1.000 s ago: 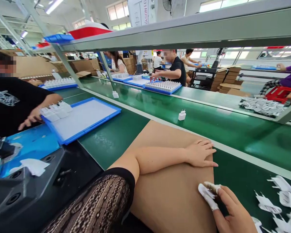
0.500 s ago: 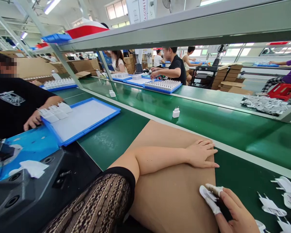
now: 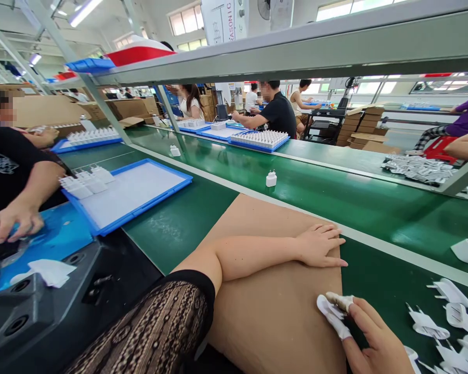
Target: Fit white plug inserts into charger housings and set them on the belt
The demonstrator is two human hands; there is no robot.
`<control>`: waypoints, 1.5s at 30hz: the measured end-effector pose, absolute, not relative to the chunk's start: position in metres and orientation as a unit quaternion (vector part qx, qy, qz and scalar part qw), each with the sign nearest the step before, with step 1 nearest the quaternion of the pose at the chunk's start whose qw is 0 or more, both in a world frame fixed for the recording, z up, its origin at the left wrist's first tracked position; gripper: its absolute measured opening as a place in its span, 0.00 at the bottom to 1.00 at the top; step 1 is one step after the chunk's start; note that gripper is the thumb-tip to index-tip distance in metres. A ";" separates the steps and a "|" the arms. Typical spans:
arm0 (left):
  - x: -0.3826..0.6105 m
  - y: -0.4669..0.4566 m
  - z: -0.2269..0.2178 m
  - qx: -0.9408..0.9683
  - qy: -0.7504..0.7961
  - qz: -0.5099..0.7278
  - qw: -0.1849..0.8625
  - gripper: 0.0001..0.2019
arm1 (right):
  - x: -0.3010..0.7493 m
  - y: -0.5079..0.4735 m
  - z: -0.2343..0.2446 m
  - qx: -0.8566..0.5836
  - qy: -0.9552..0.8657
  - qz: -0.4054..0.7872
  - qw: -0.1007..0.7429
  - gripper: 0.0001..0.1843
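"Where the cardboard (image 3: 281, 306) ends, what room shows?"

"A strip of green worktop (image 3: 376, 270), bounded by loose plug pieces (image 3: 429, 325)."

"And the white plug piece (image 3: 326, 305)?"

"Rounded end up-left, long axis slanting toward the palm, pinched between thumb and finger in the grip of the right hand (image 3: 374, 337)."

"Beyond?"

"The left hand (image 3: 317, 246) lies flat on the cardboard; farther off, a charger (image 3: 271, 179) stands upright on a green conveyor (image 3: 354, 208)."

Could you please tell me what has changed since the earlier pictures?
On the green belt, the white chargers moved left and a white housing appeared at right; the co-worker's hand drew away from the blue tray. Unchanged: left hand on the cardboard, right hand pinching a white piece.
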State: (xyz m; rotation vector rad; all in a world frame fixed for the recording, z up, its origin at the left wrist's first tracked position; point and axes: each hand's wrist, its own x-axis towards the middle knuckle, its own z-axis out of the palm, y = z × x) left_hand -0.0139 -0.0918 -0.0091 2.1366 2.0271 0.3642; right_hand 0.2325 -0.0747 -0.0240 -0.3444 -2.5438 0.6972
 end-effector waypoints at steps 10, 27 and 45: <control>-0.013 -0.096 -0.002 0.716 0.683 0.115 0.089 0.41 | 0.232 -0.074 -0.023 -0.108 -0.933 0.229 0.257 0.14; -0.012 -0.095 -0.006 0.712 0.688 0.111 0.083 0.40 | 0.234 -0.075 -0.024 -0.101 -0.935 0.161 0.299 0.13; -0.020 -0.036 -0.017 0.649 0.699 0.296 0.041 0.13 | 0.220 -0.101 -0.011 -0.178 -0.948 0.229 0.129 0.15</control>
